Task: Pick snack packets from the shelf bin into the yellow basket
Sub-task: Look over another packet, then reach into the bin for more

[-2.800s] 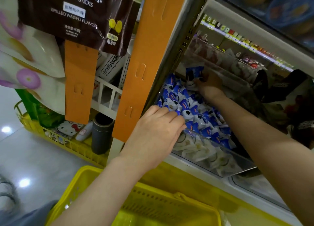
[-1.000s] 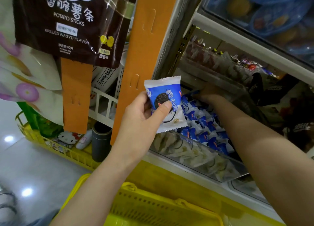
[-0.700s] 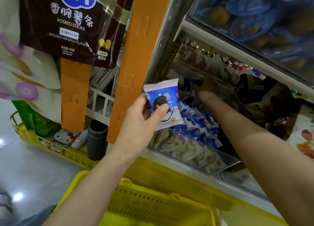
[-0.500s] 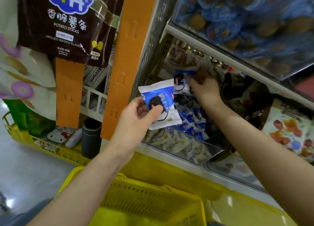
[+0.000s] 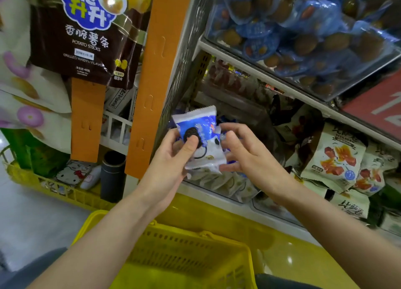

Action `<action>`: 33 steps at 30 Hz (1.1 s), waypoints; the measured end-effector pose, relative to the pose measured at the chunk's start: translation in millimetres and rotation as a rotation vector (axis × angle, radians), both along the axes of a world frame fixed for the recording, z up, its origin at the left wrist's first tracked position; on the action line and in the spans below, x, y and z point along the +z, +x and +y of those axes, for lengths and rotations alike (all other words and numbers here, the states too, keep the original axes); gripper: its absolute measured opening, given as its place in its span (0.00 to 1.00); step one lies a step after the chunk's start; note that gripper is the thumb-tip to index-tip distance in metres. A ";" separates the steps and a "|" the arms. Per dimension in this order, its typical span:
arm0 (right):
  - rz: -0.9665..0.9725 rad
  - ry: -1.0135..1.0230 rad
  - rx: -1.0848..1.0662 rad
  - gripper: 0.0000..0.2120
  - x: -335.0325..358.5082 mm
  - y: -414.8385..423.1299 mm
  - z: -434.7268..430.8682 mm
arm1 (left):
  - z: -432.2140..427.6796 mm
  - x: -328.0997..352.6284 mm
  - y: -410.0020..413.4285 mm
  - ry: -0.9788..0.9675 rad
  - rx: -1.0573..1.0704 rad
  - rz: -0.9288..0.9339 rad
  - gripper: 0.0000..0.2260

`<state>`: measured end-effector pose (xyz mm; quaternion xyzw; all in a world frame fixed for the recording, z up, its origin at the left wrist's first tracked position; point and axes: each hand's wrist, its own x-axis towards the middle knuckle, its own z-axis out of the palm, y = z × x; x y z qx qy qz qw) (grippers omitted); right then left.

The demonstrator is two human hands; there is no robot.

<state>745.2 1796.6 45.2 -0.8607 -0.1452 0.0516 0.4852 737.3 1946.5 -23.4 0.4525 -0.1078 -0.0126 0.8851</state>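
One held snack packet (image 5: 199, 126), one yellow basket (image 5: 173, 243), two orange strips (image 5: 158, 71), one potato-sticks bag (image 5: 86, 39).

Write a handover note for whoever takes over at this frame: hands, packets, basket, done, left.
Left hand: pinches one blue-and-white snack packet, held up before the shelf bin.
Right hand: fingers at that packet's right edge; unclear whether it holds a second packet.
Shelf bin: more packets inside.
Yellow basket: below the hands; no packet shows in its visible part.
Done: one packet out of the bin. Left: drop it in the basket, pick more.
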 end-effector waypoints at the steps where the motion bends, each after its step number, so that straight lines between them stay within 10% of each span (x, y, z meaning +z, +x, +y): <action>1: -0.039 -0.080 0.023 0.18 -0.9 -1.8 1.3 | -1.2 -0.2 -0.4 0.056 0.025 0.008 0.23; 5: -0.142 -0.122 0.005 0.14 -8.4 -2.3 8.1 | -8.4 -3.7 -0.1 0.064 0.026 0.132 0.32; 9: 0.029 0.138 -0.123 0.08 -12.9 5.7 10.3 | -7.3 -0.3 1.5 -0.085 -0.165 0.158 0.23; 17: -0.152 0.280 -0.424 0.08 -1.2 81.6 -0.9 | 0.5 -4.0 10.4 0.138 0.123 0.055 0.09; 33: -0.133 -0.753 -0.374 0.16 -52.9 257.3 5.6 | 28.0 1.5 33.9 0.130 0.235 0.006 0.10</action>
